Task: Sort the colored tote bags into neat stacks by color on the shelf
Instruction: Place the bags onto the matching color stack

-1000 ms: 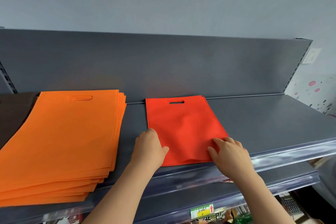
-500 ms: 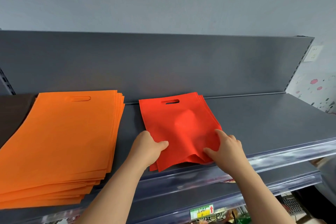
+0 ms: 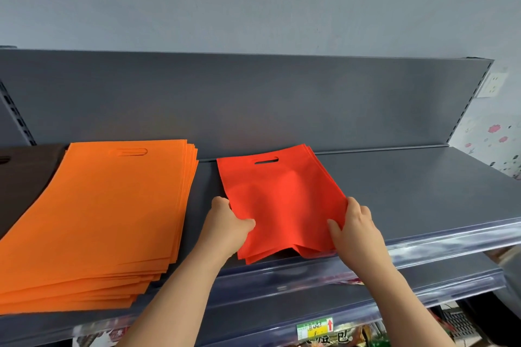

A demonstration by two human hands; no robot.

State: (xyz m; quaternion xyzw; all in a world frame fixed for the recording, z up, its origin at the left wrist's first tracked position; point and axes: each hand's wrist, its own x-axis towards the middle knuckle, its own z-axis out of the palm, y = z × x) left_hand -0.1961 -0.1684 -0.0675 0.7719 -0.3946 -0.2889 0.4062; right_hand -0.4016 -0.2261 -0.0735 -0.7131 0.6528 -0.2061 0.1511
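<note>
Red non-woven tote bags (image 3: pixel 282 200) lie on the grey metal shelf (image 3: pixel 408 191) beside the orange bag stack (image 3: pixel 107 214), pinched at 2 lower corners by left hand (image 3: pixel 225 228) and right hand (image 3: pixel 358 231), likely to square their edges.

Illumination is bright, even and diffuse, and no source is in view; the fall of the shadows suggests it comes from overhead. Shadows are soft. A narrow one lies on the shelf (image 3: pixel 408 191) under the raised near edge of the red bags (image 3: pixel 282 205), and another runs along the right side of the orange stack (image 3: pixel 107 220). Mild glare streaks the clear front rail (image 3: pixel 451 236). The centre is sharp, with colours saturated but not clipped. Wide-angle distortion bows the back panel (image 3: pixel 253 101) and the rail toward the frame edges. The price label (image 3: pixel 314 328) at the bottom edge is soft and its print is illegible.
</note>
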